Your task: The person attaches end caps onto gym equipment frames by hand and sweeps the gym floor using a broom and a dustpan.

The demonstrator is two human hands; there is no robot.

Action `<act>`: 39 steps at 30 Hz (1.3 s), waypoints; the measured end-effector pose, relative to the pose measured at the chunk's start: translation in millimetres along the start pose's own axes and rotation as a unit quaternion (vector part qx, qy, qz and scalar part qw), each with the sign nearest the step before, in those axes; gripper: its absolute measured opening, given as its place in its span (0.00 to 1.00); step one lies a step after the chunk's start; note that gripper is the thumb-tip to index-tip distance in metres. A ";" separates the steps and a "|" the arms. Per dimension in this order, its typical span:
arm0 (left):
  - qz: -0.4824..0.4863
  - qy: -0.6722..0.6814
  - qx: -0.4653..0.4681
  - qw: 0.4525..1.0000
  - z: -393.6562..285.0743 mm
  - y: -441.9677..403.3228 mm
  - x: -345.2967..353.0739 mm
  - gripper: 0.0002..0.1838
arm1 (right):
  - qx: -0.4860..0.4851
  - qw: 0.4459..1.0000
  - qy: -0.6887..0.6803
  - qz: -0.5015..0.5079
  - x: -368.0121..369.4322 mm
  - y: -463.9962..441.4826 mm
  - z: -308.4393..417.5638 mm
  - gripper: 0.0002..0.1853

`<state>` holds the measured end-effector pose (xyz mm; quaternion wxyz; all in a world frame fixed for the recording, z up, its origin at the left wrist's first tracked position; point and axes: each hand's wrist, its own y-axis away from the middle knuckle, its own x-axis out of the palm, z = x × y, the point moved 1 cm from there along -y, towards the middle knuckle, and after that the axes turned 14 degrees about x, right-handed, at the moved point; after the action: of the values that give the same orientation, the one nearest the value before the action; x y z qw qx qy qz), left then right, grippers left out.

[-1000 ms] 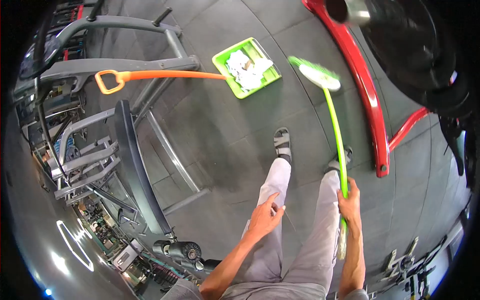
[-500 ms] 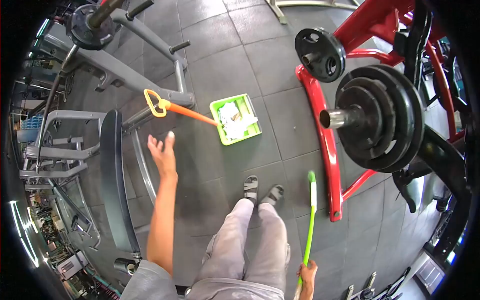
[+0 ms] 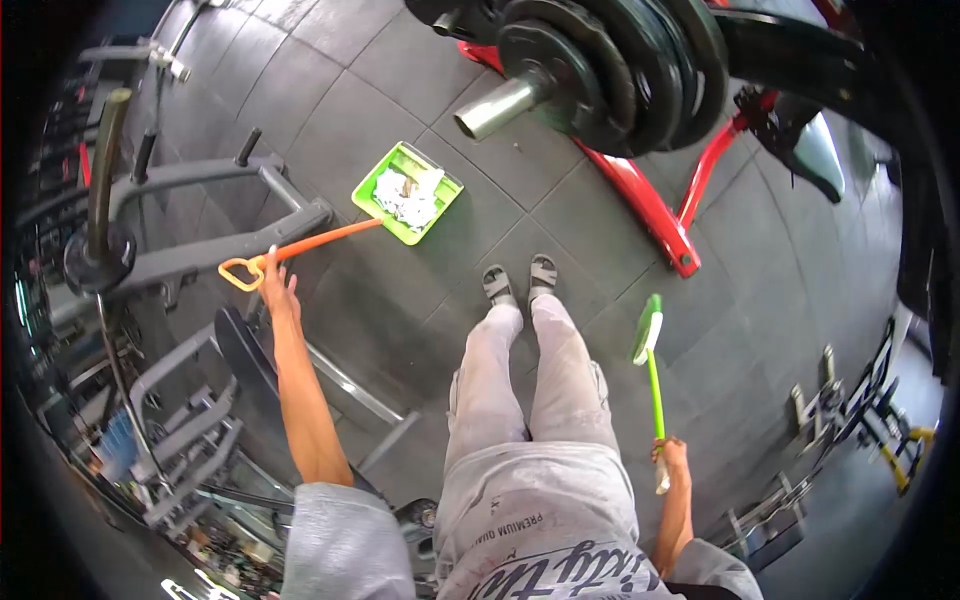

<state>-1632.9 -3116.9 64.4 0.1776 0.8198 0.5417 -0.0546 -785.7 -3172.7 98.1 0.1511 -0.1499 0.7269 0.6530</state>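
Two steel machine frames edge the walking room on the dark grey tiled floor [image 3: 590,250]: a grey-painted frame [image 3: 215,243] on the left, and a glossy red frame [image 3: 640,200] on the right, beneath a stack of round black weight plates [image 3: 620,70]. Between them, nearer the grey-painted frame, sits a bright green plastic dustpan [image 3: 367,192] holding crumpled white paper [image 3: 405,200]; its orange pole [image 3: 330,238] slants leftward to a yellow loop handle [image 3: 258,268]. Floor stretches from the dustpan to the wearer's grey strapped sandals [image 3: 543,275]. The grey shirt [image 3: 545,480] reads "PREMIUM QUAL", the rest unreadable, with larger dark script seen only in part. The left grip [image 3: 282,290] is open, fingers extended at the orange pole just beside the loop; contact cannot be told. The right grip [image 3: 671,453] is closed around a lime-green broom [image 3: 656,395], its green-and-white head near the red frame's foot, well apart from the dustpan.
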 end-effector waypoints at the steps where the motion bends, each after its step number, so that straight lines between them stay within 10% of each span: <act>1: -0.009 0.041 0.014 0.999 -14.3 5.9 -2.1 0.41 | 0.009 0.998 -0.050 0.030 -4.4 -2.9 -7.9 0.06; 10: 0.052 0.220 -0.157 0.961 -76.5 -55.3 -11.2 0.18 | 0.054 0.997 0.019 -0.056 45.1 -12.7 -22.5 0.08; 15: 0.134 0.215 -0.117 0.960 -99.9 -49.2 5.3 0.14 | -0.124 0.945 0.226 -0.201 134.3 83.3 -39.4 0.31; 25: 0.297 0.049 -0.072 0.951 -150.2 -65.8 36.6 0.15 | -0.303 0.902 0.296 -0.079 314.2 176.6 118.3 0.27; 28: 0.290 0.022 -0.080 0.954 -151.3 -70.9 52.6 0.16 | -0.465 0.816 0.319 -0.126 363.2 151.8 158.4 0.28; 39: 0.199 0.026 -0.067 0.977 -123.7 -98.5 72.7 0.16 | -0.279 0.924 0.215 0.147 398.7 248.2 112.2 0.29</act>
<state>-1705.5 -2975.9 136.2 0.2252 0.8985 0.3747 0.0392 -1248.7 -3043.9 145.5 -0.1545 -0.2144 0.5442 0.7963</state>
